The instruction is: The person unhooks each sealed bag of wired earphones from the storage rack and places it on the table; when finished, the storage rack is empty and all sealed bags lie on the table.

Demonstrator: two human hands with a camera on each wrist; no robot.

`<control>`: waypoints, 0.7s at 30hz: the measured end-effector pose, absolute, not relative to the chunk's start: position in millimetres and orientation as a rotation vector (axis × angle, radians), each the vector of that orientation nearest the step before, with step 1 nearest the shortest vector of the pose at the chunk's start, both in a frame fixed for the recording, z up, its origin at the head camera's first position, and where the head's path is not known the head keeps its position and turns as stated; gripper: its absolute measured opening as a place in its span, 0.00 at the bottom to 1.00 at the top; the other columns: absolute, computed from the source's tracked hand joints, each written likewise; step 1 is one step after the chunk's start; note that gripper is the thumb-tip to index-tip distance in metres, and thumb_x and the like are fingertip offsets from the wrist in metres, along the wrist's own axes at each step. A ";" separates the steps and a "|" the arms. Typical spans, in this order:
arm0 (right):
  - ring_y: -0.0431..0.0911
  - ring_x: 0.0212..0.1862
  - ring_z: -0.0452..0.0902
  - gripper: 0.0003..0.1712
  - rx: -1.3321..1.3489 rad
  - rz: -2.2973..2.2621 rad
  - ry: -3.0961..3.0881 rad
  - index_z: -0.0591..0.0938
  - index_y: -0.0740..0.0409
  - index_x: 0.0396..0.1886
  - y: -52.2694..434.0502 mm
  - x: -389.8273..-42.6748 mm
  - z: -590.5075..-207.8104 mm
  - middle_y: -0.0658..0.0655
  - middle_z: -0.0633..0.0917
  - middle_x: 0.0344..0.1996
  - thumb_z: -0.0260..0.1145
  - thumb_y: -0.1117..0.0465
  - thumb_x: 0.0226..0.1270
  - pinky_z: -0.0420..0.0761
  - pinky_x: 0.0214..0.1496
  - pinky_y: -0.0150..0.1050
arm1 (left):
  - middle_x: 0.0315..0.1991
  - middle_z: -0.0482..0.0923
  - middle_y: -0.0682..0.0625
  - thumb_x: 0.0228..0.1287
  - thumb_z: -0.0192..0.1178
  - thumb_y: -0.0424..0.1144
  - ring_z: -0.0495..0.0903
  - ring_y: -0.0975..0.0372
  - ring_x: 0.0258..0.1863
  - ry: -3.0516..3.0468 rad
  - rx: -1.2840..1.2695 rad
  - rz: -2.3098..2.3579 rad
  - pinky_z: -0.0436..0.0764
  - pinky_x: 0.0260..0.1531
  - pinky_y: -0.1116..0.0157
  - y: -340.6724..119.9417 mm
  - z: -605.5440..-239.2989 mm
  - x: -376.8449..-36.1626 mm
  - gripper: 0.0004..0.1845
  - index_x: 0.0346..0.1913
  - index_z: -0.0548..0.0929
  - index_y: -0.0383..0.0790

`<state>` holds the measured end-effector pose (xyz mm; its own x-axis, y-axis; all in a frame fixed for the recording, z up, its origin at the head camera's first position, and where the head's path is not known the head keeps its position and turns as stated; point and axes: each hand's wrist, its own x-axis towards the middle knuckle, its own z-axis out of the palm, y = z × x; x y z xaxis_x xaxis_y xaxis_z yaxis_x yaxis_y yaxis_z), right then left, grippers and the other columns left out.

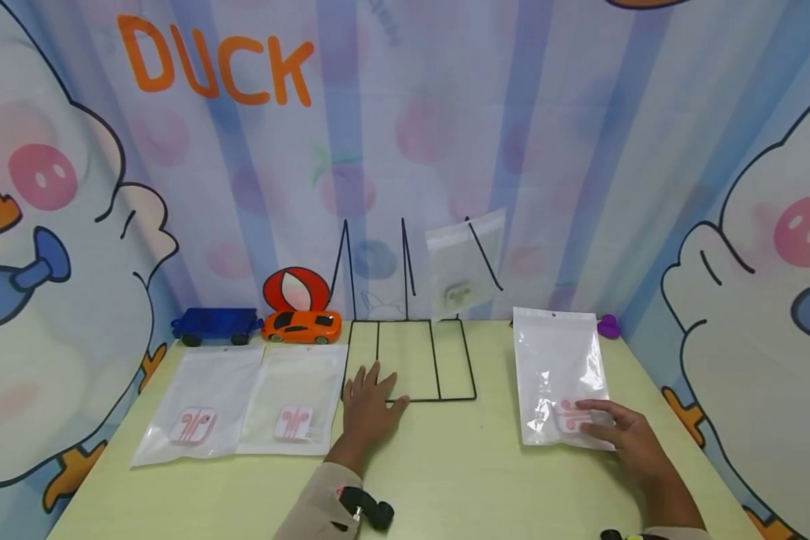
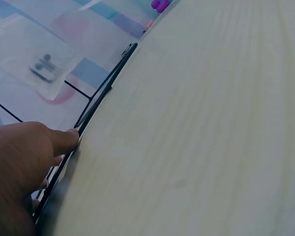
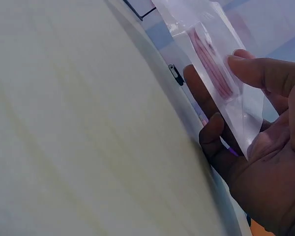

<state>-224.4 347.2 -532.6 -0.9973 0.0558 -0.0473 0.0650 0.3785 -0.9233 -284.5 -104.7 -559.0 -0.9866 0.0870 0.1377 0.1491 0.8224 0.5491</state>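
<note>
My right hand (image 1: 631, 442) grips the lower right corner of a white plastic bag (image 1: 556, 360) with pink earphones (image 1: 570, 416) in a case inside. In the right wrist view, the thumb lies on one side of the bag (image 3: 246, 118) and fingers are behind it. My left hand (image 1: 371, 405) rests with spread fingers on the left part of a black wire rack's base (image 1: 439, 400). The left wrist view shows its thumb against the rack's front bar (image 2: 101, 101). Another bag (image 1: 466, 262), holding a small dark item, hangs on the rack's right prong.
Two bags of earphones, a left one (image 1: 202, 405) and a right one (image 1: 293, 401), lie left of the rack. Behind them stand a blue toy wagon (image 1: 216, 325) and an orange toy car (image 1: 302, 327). A purple object (image 1: 609, 326) sits at the back right, before a printed curtain (image 1: 412, 112).
</note>
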 end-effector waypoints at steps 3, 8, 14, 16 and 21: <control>0.31 0.62 0.75 0.29 0.079 -1.629 2.692 0.85 0.59 0.69 343.2 -226.3 -535.3 0.40 0.86 0.64 0.78 0.57 0.71 0.76 0.63 0.31 | 0.85 0.63 0.37 0.78 0.65 0.54 0.55 0.36 0.87 -2.890 -0.191 -0.885 0.51 0.85 0.32 -105.0 -559.2 -284.9 0.31 0.77 0.80 0.45; 0.67 0.81 0.66 0.33 -0.018 -1.510 2.803 0.82 0.64 0.71 334.8 -229.3 -535.8 0.73 0.76 0.77 0.79 0.59 0.69 0.64 0.82 0.68 | 0.85 0.64 0.37 0.77 0.65 0.55 0.56 0.36 0.87 -2.890 -0.193 -0.874 0.51 0.85 0.31 -105.5 -559.5 -284.7 0.31 0.77 0.80 0.45; 0.72 0.79 0.68 0.35 -0.091 -1.391 2.937 0.81 0.63 0.74 328.5 -229.3 -535.3 0.73 0.77 0.75 0.79 0.59 0.69 0.67 0.80 0.69 | 0.85 0.64 0.36 0.77 0.65 0.54 0.56 0.35 0.86 -2.879 -0.190 -0.877 0.51 0.85 0.31 -106.0 -560.2 -284.3 0.31 0.76 0.80 0.44; 0.71 0.78 0.70 0.36 -0.108 -1.361 2.958 0.81 0.63 0.74 327.3 -229.2 -536.1 0.72 0.79 0.73 0.79 0.58 0.69 0.72 0.80 0.59 | 0.85 0.64 0.36 0.77 0.65 0.54 0.56 0.35 0.86 -2.872 -0.192 -0.883 0.52 0.85 0.31 -106.0 -560.0 -284.3 0.31 0.76 0.81 0.43; 0.72 0.76 0.73 0.34 -0.183 -1.306 2.973 0.82 0.62 0.73 324.5 -231.3 -541.0 0.73 0.80 0.71 0.78 0.57 0.70 0.78 0.76 0.49 | 0.85 0.63 0.36 0.77 0.65 0.55 0.55 0.35 0.87 -2.876 -0.192 -0.895 0.51 0.85 0.32 -105.4 -561.3 -284.8 0.31 0.76 0.80 0.44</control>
